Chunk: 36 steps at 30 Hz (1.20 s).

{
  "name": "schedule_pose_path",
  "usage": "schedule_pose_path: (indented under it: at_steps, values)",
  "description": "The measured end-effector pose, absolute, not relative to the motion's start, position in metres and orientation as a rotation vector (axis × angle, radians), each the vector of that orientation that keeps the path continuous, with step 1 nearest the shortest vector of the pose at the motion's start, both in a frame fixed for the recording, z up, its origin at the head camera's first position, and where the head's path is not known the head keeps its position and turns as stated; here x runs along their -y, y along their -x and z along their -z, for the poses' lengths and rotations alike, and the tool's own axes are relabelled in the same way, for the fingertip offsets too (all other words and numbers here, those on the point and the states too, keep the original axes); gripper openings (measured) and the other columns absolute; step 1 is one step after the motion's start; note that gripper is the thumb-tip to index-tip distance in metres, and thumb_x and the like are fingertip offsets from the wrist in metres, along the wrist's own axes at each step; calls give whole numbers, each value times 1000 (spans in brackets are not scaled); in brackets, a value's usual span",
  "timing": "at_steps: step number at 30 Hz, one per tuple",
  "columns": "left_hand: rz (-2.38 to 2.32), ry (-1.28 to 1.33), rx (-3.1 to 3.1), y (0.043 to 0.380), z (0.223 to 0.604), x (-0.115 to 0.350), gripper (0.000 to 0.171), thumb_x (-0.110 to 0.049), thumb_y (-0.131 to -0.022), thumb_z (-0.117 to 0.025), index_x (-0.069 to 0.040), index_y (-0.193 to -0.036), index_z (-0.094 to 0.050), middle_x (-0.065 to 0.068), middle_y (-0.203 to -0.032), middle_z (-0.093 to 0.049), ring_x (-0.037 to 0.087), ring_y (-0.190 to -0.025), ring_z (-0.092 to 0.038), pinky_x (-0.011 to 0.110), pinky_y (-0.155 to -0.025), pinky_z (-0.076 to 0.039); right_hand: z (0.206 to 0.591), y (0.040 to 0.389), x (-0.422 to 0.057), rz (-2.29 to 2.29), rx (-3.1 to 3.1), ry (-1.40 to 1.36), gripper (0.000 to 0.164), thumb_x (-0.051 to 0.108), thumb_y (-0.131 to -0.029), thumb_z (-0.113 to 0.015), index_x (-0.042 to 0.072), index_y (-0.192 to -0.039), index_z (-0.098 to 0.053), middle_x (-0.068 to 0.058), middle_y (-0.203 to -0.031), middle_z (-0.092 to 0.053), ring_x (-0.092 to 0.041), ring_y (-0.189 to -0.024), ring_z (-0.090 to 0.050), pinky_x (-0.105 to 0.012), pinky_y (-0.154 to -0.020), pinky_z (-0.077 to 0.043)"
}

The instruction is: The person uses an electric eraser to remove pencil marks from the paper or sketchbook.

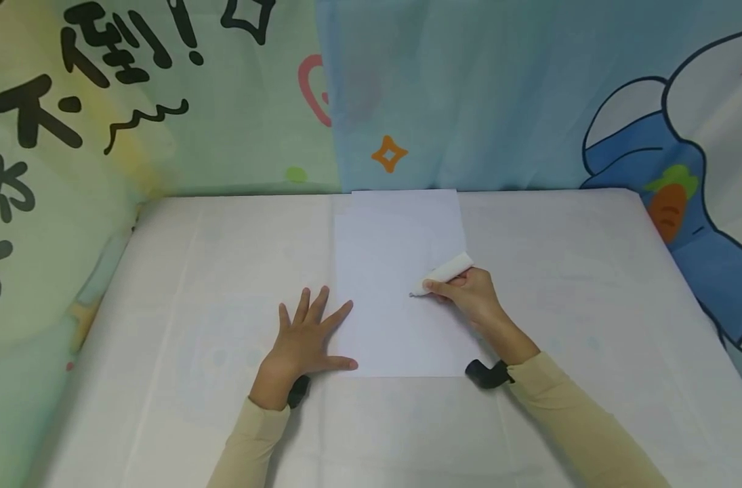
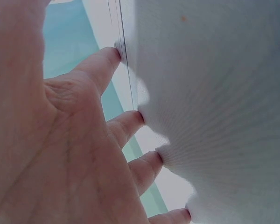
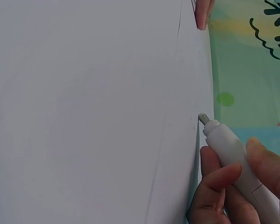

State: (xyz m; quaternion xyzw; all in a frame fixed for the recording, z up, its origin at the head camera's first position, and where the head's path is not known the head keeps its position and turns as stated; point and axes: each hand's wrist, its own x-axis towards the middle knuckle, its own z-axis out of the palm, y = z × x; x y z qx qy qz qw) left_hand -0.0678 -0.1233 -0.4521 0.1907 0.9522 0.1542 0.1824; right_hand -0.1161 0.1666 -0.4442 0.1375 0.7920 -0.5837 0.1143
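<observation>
A blank white sheet of paper [image 1: 395,230] lies upright on the white-covered table. My left hand [image 1: 307,341] rests at its left edge with the fingers spread; the thumb and index fingertips reach onto the sheet. In the left wrist view, the fingertips [image 2: 136,116] press down on the surface. Over the right part of the sheet, my right hand [image 1: 471,295] grips a thick white pen-shaped tool [image 1: 448,269], slanted down to the left. Its narrow grey tip [image 3: 204,118] is at the paper; whether it touches cannot be told. No mark shows at the tip.
The white tablecloth [image 1: 224,271] spreads out on both sides of the sheet. Behind the table hangs a printed curtain [image 1: 468,88] with cartoon figures and lettering. Black wrist mounts [image 1: 488,373] stick out from the cuffs of both sleeves.
</observation>
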Motion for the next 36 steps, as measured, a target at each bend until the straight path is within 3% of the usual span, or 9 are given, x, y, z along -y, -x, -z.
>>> schedule_pose_path:
  at_steps: [17, 36]
  values:
    - [-436, -531, -2691, 66, 454, 128, 95, -59, -74, -76, -26, -153, -34, 19, -162, -13, 47, -147, -4, 75, -107, -6, 443, 114, -179, 1639, -2375, -455, 40, 17, -84, -78, -5, -108, -55, 13, -65, -62, 0, -65, -60, -14, -67, -49]
    - [-444, -553, -2703, 67, 451, 124, 95, -59, -74, -76, -26, -153, -35, 19, -162, -15, 47, -147, -4, 75, -107, -7, 444, 117, -163, 1741, -2317, -378, 36, 7, -84, -75, -10, -108, -54, 11, -63, -62, 0, -61, -59, -15, -62, -50]
